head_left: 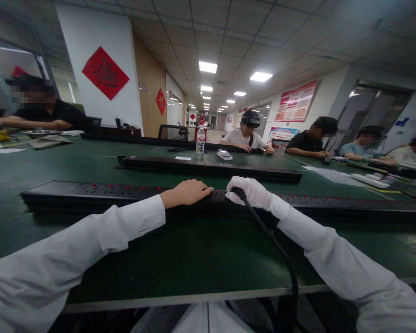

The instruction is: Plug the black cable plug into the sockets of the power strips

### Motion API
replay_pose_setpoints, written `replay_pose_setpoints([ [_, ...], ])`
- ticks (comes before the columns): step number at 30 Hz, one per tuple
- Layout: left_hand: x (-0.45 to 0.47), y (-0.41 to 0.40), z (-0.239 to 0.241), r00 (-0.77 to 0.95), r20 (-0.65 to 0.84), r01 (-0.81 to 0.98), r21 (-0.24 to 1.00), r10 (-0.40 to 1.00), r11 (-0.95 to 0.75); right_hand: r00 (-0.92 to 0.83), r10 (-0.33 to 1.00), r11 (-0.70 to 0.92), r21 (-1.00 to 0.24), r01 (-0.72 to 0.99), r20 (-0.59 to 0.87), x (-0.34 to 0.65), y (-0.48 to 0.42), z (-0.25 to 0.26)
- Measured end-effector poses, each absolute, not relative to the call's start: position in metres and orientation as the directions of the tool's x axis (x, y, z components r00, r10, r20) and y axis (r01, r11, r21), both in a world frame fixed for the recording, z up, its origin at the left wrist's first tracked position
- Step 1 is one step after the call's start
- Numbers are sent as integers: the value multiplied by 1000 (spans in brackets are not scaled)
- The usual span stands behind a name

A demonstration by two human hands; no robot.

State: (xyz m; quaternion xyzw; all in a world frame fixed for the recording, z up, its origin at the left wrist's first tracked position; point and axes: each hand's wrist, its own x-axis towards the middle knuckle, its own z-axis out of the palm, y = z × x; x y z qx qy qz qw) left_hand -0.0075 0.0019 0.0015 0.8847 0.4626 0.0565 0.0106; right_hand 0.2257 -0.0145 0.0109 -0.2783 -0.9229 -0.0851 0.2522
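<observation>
A long black power strip point(100, 192) with red buttons and rows of sockets lies across the green table in front of me. My left hand point(187, 192), bare, rests on top of it, fingers stretched to the right and lying along the strip. Close beside it, my right hand point(251, 192) wears a white glove with a dotted grip and is closed around a black plug point(238, 192) at the strip's top. Whether the plug's pins sit in a socket is hidden by the glove. From the plug, a black cable point(275, 243) runs down over the table's near edge.
A second power strip point(208, 167) lies just beyond, and a third long strip point(135, 139) farther back. A water bottle point(200, 140) and a small white device point(224, 155) stand behind. Papers point(333, 175) lie at right. Several people sit around the table.
</observation>
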Motion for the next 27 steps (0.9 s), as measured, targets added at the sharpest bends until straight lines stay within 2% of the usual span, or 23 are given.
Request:
replay_pose_setpoints([
  [8, -6, -2, 5, 546, 58, 832, 74, 836, -549, -740, 474, 843, -3, 538, 477, 226, -15, 13],
  [27, -8, 3, 0, 567, 104, 816, 60, 817, -574, -721, 480, 825, 22, 564, 499, 226, -16, 12],
])
